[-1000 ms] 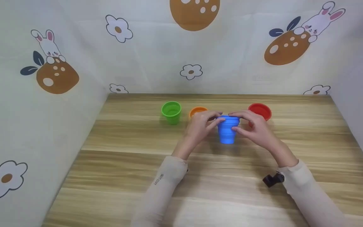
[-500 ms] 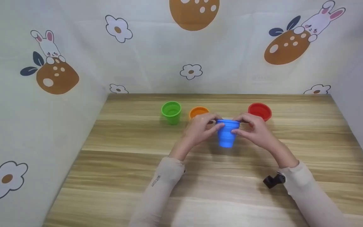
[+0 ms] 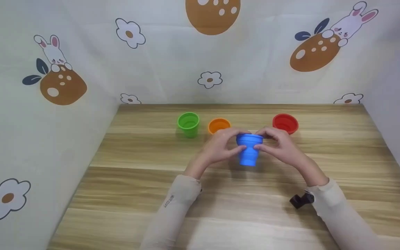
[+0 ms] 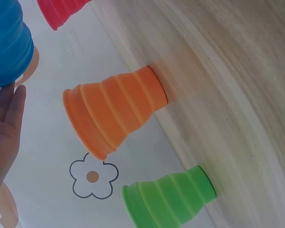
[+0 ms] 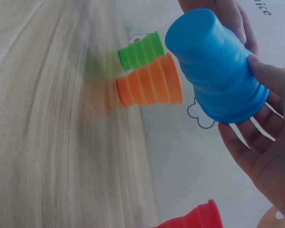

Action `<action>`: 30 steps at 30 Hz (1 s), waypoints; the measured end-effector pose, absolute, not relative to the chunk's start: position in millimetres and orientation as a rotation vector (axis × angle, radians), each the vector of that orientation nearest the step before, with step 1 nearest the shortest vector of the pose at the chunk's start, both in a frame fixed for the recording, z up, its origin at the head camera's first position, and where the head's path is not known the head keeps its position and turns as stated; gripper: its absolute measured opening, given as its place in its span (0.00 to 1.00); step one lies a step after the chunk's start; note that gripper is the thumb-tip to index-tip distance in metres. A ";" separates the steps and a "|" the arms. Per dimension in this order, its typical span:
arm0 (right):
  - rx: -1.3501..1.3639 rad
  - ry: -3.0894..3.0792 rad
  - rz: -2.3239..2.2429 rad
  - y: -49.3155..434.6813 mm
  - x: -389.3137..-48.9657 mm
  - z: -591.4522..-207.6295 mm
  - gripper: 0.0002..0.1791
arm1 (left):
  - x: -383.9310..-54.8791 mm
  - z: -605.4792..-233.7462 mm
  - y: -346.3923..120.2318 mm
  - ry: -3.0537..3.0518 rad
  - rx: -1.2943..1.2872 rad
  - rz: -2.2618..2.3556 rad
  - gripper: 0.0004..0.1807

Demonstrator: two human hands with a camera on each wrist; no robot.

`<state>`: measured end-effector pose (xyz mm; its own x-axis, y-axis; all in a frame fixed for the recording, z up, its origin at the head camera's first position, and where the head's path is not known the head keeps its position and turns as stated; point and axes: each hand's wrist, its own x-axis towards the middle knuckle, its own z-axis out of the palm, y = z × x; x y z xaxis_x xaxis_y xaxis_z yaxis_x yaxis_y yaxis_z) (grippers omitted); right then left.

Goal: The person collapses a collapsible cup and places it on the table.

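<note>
You are holding the blue cup (image 3: 248,155) with both hands, off the surface of the table (image 3: 130,149). It sits about midway between the left and right edges and nearer the far edge, tilted so that its mouth leans toward the far edge and its base comes toward you. Your left hand (image 3: 219,146) pinches the cup from the left, with the thumb on the near wall and the fingers at the rim. Your right hand (image 3: 283,147) pinches it from the right; the thumb presses the ribbed wall and the fingers support the rim side.

3 further cups stand upright along the far edge. The green cup (image 3: 189,129) is farthest toward the far left corner. The orange cup (image 3: 219,125) is just beside it on the right, its lower part hidden by your left hand in the head view. The red cup (image 3: 285,123) stands well apart, toward the far right corner, partly behind your right hand.

You wear pale sleeves (image 3: 170,211), with a black device (image 3: 301,199) at the right cuff. A backdrop (image 3: 168,66) printed with rabbits and flowers rises behind the far edge.
</note>
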<state>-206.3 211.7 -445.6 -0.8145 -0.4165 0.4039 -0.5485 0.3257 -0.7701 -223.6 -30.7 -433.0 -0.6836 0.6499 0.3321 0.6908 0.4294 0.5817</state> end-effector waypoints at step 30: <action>0.940 -2.412 1.386 208.7 -203.8 -447.9 0.12 | -224.4 -432.8 -33.6 -2.584 -1.271 -1.070 0.19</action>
